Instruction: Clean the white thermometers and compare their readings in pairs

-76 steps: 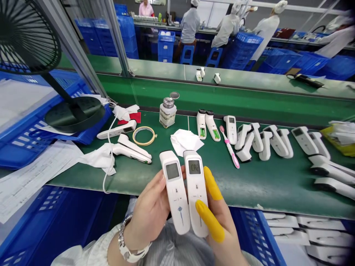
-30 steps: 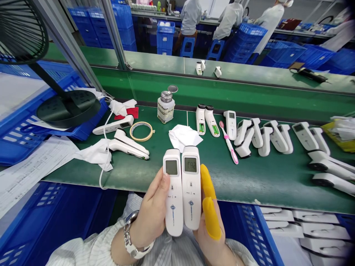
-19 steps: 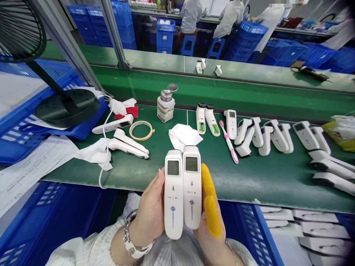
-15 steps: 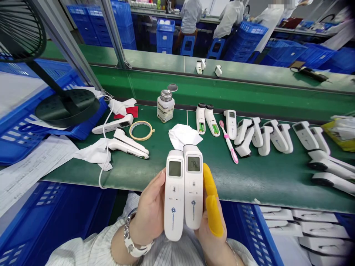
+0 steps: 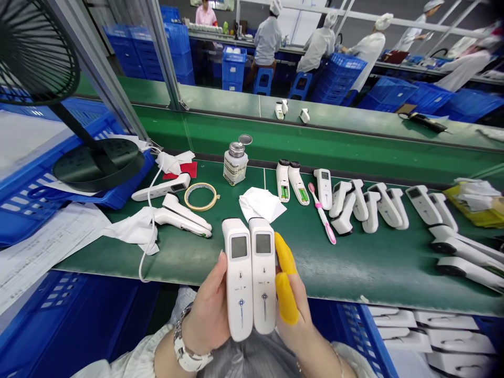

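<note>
Therms [image 5: 239, 281] – wht; finger cots [image 5: 286, 299] – ylw

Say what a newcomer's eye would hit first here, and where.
Probably the two white plastic handheld devices with grey screens, side by side at front centre, between the left hand and right hand. Next, the bright yellow finger covers on the right hand's thumb and one finger. Beyond, to the right, a pink-and-white toothbrush lies on the green worktop.

Turned plain grey on the screen [image 5: 263, 243] of the right thermometer [image 5: 264, 294], no longer reading "CA2". Also shifted slightly to the left relative to the white wipe [image 5: 262, 202], together with the left thermometer [image 5: 240, 294].
</note>
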`<state>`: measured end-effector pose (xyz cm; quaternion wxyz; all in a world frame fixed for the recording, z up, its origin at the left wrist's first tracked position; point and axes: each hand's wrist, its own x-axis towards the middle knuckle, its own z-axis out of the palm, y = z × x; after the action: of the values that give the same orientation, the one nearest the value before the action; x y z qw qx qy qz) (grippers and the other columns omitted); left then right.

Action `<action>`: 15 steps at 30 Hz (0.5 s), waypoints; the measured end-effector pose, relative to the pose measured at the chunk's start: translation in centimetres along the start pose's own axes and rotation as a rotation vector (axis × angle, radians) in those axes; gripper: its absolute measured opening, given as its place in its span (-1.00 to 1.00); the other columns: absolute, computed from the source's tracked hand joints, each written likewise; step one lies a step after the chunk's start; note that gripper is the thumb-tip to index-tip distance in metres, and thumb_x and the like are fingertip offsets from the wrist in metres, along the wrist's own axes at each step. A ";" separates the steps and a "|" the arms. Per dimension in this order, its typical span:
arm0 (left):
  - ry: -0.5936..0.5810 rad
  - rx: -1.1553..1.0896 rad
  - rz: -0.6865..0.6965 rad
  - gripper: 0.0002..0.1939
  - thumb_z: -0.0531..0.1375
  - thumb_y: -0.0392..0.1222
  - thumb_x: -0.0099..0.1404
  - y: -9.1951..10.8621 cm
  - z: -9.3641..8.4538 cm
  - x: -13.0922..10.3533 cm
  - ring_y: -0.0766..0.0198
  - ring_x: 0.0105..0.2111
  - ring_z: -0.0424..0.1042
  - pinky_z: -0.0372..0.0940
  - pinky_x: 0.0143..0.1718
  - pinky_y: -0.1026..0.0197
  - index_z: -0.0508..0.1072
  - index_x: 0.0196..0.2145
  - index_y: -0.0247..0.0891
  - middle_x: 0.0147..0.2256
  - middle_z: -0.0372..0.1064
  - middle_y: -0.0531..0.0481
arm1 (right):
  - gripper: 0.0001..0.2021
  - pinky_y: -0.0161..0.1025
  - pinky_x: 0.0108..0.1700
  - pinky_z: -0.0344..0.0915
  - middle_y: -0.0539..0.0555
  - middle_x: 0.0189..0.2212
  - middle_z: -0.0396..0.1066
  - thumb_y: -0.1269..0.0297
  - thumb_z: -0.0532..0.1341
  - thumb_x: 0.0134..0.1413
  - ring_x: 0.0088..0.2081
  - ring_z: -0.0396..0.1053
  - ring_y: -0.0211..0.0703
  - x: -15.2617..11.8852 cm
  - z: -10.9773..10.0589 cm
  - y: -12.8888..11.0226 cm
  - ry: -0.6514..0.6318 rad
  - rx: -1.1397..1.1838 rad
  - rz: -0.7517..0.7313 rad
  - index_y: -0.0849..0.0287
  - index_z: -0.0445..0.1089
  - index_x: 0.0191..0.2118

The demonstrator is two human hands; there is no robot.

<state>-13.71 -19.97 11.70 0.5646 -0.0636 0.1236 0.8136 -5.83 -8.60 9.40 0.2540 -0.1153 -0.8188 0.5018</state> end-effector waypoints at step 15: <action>0.229 0.129 0.083 -0.48 0.01 0.08 0.26 2.0 -0.9 -0.7 0.16 -0.28 0.46 0.32 -0.26 0.18 0.44 -0.07 -0.40 -0.19 0.47 -0.24 | -0.80 -0.05 -0.17 0.34 0.23 -0.27 0.45 0.36 0.11 0.08 -0.23 0.41 0.03 13.7 0.0 6.4 -0.162 -0.555 -0.192 0.23 0.40 -0.19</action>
<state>-15.35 -21.46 11.26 0.5154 -0.1146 0.2419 0.8141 -17.84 0.53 7.87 0.1930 -0.0617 -0.9494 0.2400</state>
